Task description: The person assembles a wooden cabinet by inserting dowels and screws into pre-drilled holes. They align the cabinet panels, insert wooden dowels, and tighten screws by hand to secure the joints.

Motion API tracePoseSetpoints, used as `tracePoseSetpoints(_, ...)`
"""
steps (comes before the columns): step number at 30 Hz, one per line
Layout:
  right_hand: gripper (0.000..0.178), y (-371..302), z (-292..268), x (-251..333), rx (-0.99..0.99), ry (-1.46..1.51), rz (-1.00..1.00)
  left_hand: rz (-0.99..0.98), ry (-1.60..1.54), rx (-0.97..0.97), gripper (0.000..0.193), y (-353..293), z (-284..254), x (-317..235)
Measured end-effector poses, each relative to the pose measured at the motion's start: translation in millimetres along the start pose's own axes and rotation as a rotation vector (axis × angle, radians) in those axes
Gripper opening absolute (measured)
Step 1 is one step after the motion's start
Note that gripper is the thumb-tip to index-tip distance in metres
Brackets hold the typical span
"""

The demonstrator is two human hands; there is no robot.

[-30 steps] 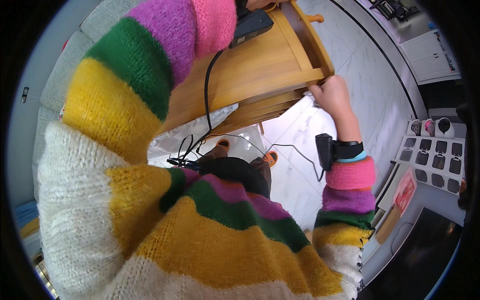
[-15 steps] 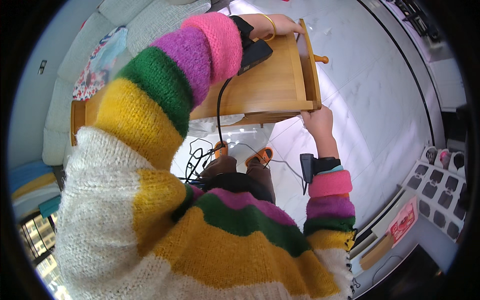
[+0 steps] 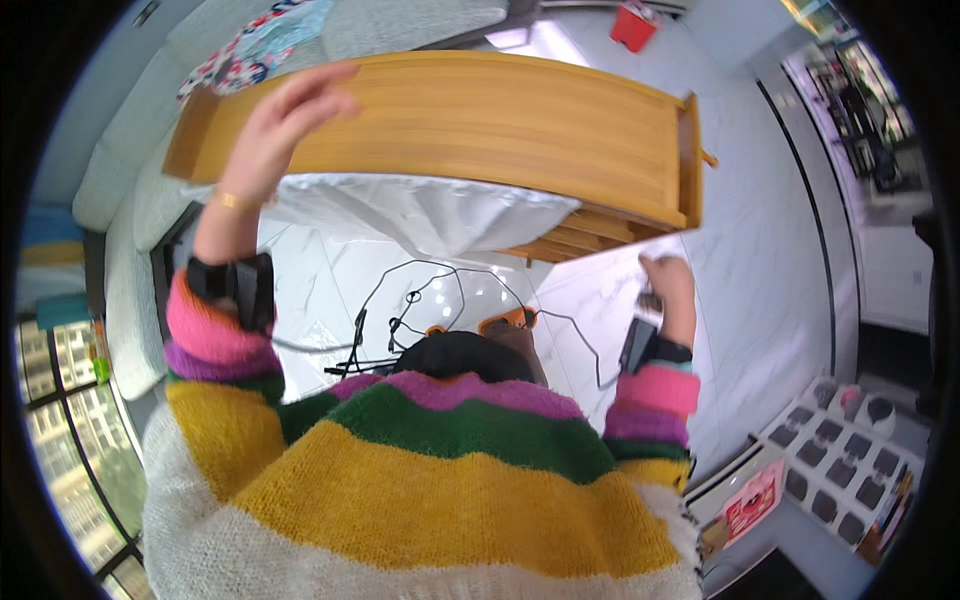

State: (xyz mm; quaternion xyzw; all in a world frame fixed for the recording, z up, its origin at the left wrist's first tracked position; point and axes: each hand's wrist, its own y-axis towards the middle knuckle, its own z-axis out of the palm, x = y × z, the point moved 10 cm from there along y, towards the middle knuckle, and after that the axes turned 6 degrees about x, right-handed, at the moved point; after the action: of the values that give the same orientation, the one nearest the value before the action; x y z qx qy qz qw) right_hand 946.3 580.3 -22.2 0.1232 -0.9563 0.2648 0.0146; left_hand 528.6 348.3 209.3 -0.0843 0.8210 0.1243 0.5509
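A long wooden cabinet [image 3: 480, 110] with raised ends lies across in front of me. Its right end carries a panel [image 3: 690, 160] with a round knob, standing slightly off the top. My left hand [image 3: 290, 125], blurred, is over the cabinet's left part with fingers stretched out, holding nothing. Below the cabinet's near right corner, apart from it, is my right hand [image 3: 672, 285]. Its fingers are curled and partly hidden; what they hold, if anything, I cannot make out. Whitish plastic sheeting [image 3: 430, 210] hangs along the near side, beside wooden slats [image 3: 580, 235].
Black cables [image 3: 460, 275] loop over the marble floor [image 3: 760, 290] around my orange slippers [image 3: 508, 320]. A grey sofa [image 3: 140, 200] stands behind the cabinet at left. At far right is a red bin [image 3: 635, 27]; a white rack [image 3: 840, 460] stands lower right.
My left hand has left the cabinet's right end and swung far left. My right hand has come off the near corner. The view has shifted, showing more of the cabinet.
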Motion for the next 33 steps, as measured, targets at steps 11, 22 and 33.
tracePoseSetpoints(11, 0.02, 54.4, 62.2, 97.8, 0.082, 1.491, -0.426, -0.517, -0.441, -0.302, 0.025, -279.0, 6.0, 176.7)
tracePoseSetpoints(22, 0.036, 30.1, -10.4, -33.1, -0.605, 0.865, -0.12, -0.699, -0.525, -0.63, 0.026, -412.8, -15.2, 204.5)
tracePoseSetpoints(33, 0.046, 35.7, 37.8, 6.1, -0.231, 0.912, -0.307, -0.683, -0.699, -0.6, 0.024, -395.8, 23.9, 225.8)
